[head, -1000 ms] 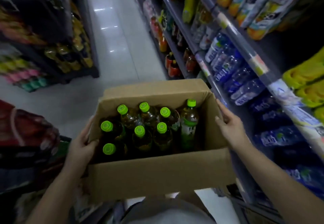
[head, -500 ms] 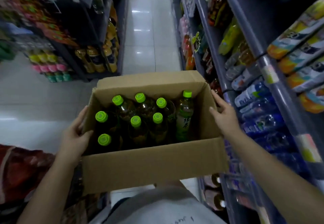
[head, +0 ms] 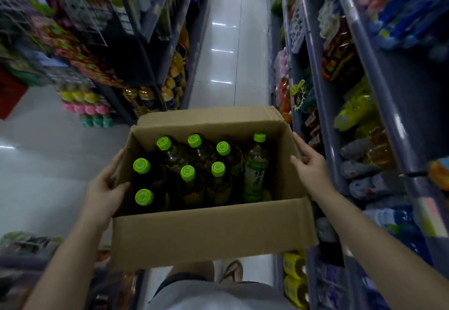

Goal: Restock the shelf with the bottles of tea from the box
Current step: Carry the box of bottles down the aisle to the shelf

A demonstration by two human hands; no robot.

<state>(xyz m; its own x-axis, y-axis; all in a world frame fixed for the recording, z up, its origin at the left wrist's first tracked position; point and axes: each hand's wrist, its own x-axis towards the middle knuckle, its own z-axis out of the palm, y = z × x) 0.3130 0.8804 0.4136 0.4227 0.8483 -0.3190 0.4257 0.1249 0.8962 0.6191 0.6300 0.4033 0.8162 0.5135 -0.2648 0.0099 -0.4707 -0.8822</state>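
Eight bottles of tea [head: 189,164], green-capped and upright, stand in the open cardboard box [head: 213,232] that I carry at waist height down a shop aisle. My left hand [head: 104,188] grips the box's left wall, thumb hooked over the rim, fingers on the outside. My right hand [head: 309,164] holds the right wall, thumb over the edge and fingers laid along the outer face. The shelf [head: 323,105] of drinks runs just beside the box on my right; racks of bright packets [head: 73,42] line the left. By my reading, restocking has not begun: every bottle is in the box.
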